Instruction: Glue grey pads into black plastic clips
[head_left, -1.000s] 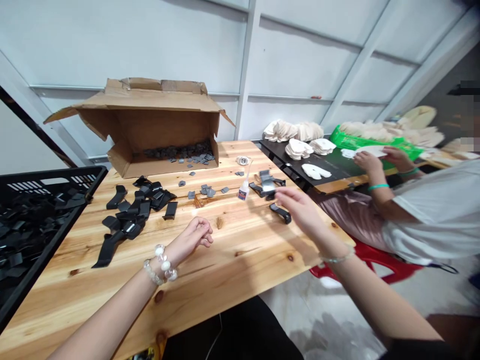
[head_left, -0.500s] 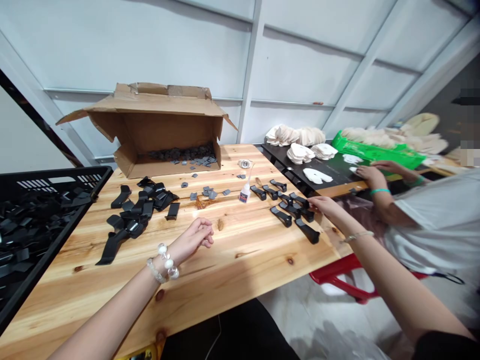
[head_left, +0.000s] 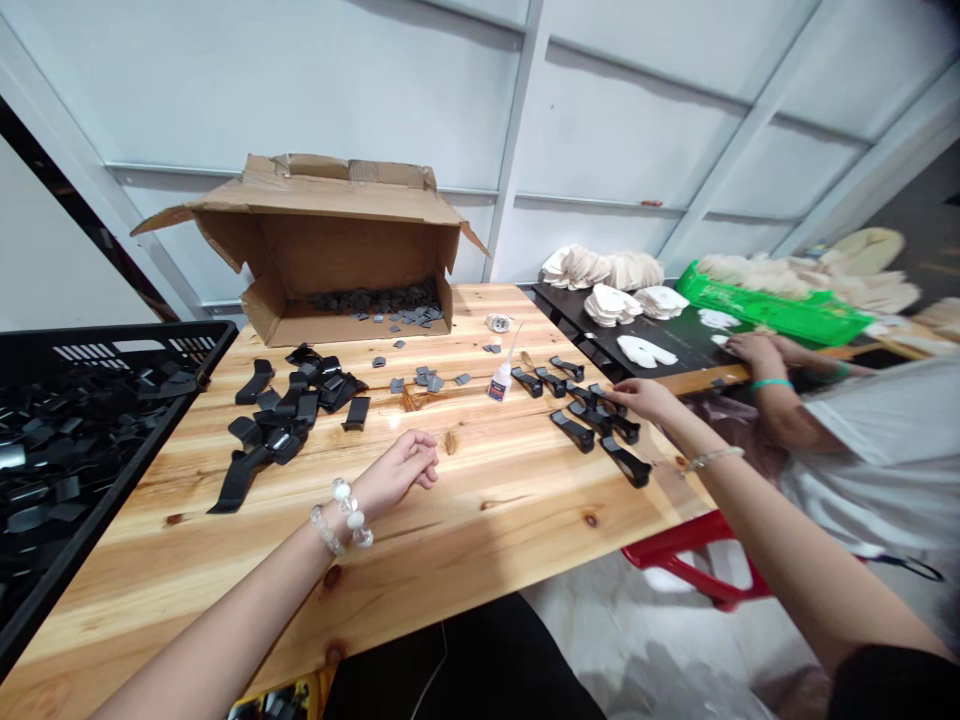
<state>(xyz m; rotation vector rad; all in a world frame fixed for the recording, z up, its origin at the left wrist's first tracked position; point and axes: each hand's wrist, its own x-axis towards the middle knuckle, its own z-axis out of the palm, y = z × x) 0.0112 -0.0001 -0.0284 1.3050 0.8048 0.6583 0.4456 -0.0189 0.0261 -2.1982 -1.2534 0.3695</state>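
Note:
My left hand [head_left: 401, 468] rests on the wooden table [head_left: 465, 510] with its fingers loosely curled and nothing in them. My right hand [head_left: 643, 397] reaches to the table's right side, fingers flat on a row of black plastic clips [head_left: 592, 418] laid out near the edge. A small glue bottle [head_left: 499, 380] stands just left of that row. A pile of black clips [head_left: 289, 410] lies to the left of my left hand, and small grey squares [head_left: 424, 379] are scattered behind it.
An open cardboard box [head_left: 330, 250] on its side holds more grey pieces. A black crate [head_left: 82, 400] of black parts sits at the left. A co-worker's hands [head_left: 757, 350] work at a black table [head_left: 675, 345] with white pieces [head_left: 611, 303] and a green tray [head_left: 780, 310].
My right hand went from holding black clips above the table to the right edge, where several clips now lie in a row. My left hand stayed put.

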